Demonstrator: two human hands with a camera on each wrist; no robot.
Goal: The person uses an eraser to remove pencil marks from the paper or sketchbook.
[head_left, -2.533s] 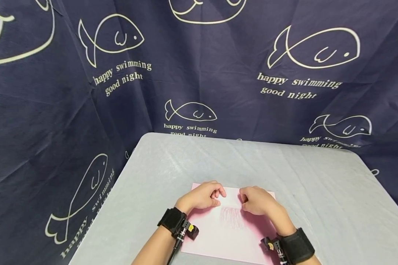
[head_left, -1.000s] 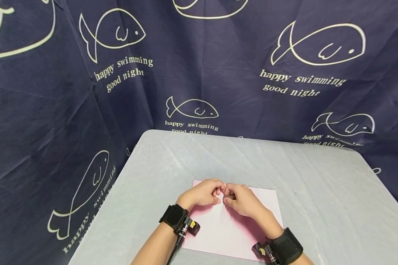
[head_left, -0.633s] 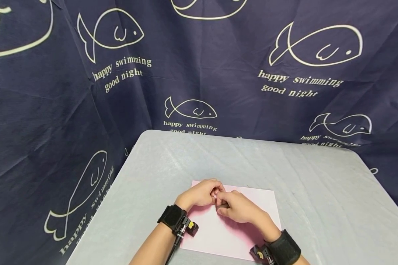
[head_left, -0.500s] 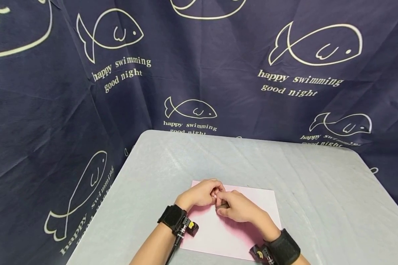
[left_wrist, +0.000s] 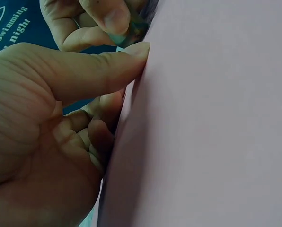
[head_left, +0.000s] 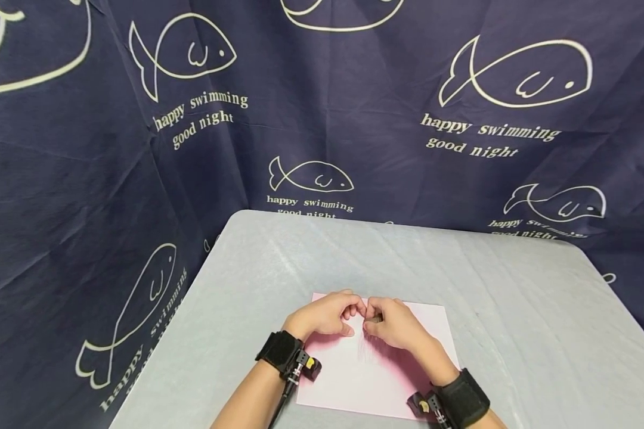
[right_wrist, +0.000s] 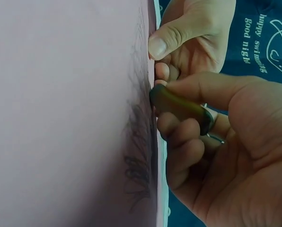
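Observation:
A pink sheet lies flat near the table's front. My left hand rests over its far part, fingers loosely bent, thumb and forefinger apart; in the left wrist view the thumb tip is right at the sheet. My right hand is close beside it and pinches a small curved olive-green piece with dark ends between thumb and fingers. One end of the piece meets the sheet. Thin dark looping lines run over the sheet near that hand; in the head view the hands hide part of them.
The grey-white table reaches back to a dark blue curtain printed with fish and words. Black straps with small cameras sit on both wrists, and a cable trails from the left one.
My right hand has come from the right to beside the left, moved nearer and left, then back up and right, still pinching the piece. My left thumb now stands farther from its forefinger.

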